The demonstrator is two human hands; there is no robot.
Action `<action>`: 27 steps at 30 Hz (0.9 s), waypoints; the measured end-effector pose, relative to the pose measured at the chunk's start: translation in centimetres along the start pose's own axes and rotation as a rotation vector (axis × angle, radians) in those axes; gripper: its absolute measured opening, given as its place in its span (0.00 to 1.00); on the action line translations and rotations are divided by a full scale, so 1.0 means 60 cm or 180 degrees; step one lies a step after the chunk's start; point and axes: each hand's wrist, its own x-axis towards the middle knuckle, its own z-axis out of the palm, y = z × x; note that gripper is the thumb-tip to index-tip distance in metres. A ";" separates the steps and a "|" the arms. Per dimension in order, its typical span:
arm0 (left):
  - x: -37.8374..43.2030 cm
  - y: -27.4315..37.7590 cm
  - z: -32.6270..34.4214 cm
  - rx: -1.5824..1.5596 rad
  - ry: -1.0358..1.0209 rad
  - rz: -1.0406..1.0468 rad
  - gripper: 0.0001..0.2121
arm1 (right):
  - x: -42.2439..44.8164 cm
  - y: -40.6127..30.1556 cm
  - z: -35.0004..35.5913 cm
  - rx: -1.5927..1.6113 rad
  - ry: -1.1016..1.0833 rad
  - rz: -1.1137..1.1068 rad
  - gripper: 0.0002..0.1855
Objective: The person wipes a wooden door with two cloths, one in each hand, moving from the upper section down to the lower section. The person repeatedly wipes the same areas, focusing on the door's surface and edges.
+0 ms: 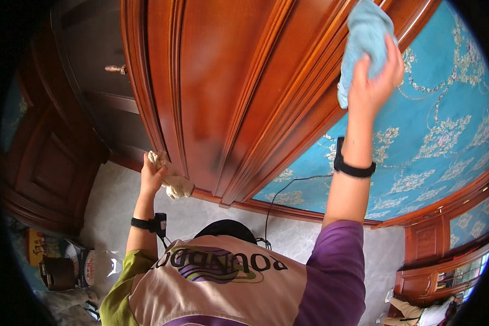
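A light blue cloth [368,40] is pressed against the moulded edge of a varnished reddish-brown wood panel [212,93]. My right hand [375,79] holds it there, high up, with the thumb and fingers spread over the fabric. Lower and to the left, my left hand [153,173] grips a bunched cream cloth [178,187]. Part of that cloth hangs down beside the panel's lower moulding. Both wrists wear black bands, and a small black device is attached at the left one.
Blue floral wallpaper [428,142] adjoins the panel on the right. A dark door with a handle [116,69] stands at the left. A black cable [275,197] runs near my body. Boxes [79,263] sit lower left; another person [424,313] is at lower right.
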 end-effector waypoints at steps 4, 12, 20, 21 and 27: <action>-0.011 0.045 0.015 0.1263 -0.0071 -0.0140 0.21 | -0.039 -0.012 0.085 -0.1091 -0.0253 -0.0455 0.29; 0.021 0.078 0.070 0.0967 -0.0455 0.0039 0.19 | -0.486 -0.095 0.010 -0.1101 -0.2276 -0.0244 0.27; 0.128 0.365 0.205 -0.0966 -0.0506 0.1412 0.16 | -0.546 -0.109 -0.105 0.0306 -0.1925 0.1683 0.33; 0.142 0.404 0.228 -0.0998 -0.0476 0.1651 0.17 | -0.512 -0.098 -0.105 0.0377 -0.1490 0.1753 0.31; 0.169 0.549 0.380 -0.1042 -0.0310 0.2497 0.18 | -0.234 -0.016 -0.093 -0.0061 -0.0126 0.1332 0.32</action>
